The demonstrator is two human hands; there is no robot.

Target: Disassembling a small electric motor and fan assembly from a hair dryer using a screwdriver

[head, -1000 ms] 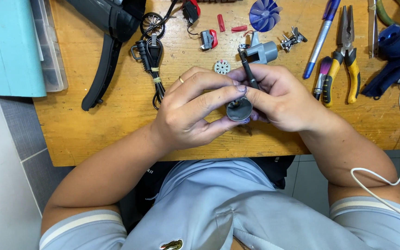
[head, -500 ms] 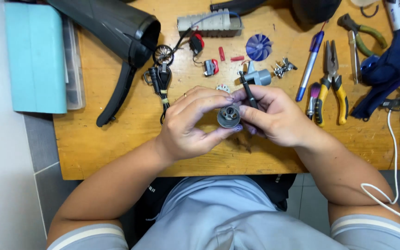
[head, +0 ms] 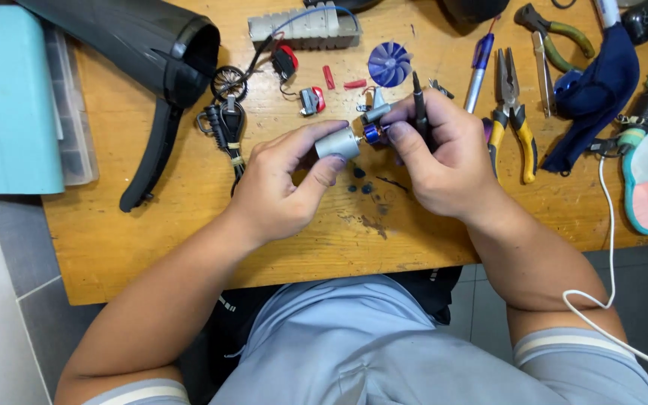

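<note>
My left hand (head: 283,187) pinches a small grey cylindrical motor (head: 339,142) above the wooden table (head: 189,232), its axis lying sideways. My right hand (head: 440,154) grips a thin black screwdriver-like tool (head: 418,101) and touches the motor's blue end (head: 371,133) with its fingertips. A few small dark bits (head: 361,184) lie on the table under the hands. A blue fan impeller (head: 389,64) sits just beyond the hands.
A black hair dryer shell (head: 151,52) lies at the back left beside a teal box (head: 5,97). Its plug and cord (head: 223,124), red switch parts (head: 313,97), a grey heater block (head: 305,26), a blue pen (head: 480,64), yellow-handled pliers (head: 515,112) and a dark blue cloth (head: 594,82) lie around.
The motor has turned from facing end-on toward me to lying sideways between both hands. The view has shifted closer to the table, and the hands sit higher on it.
</note>
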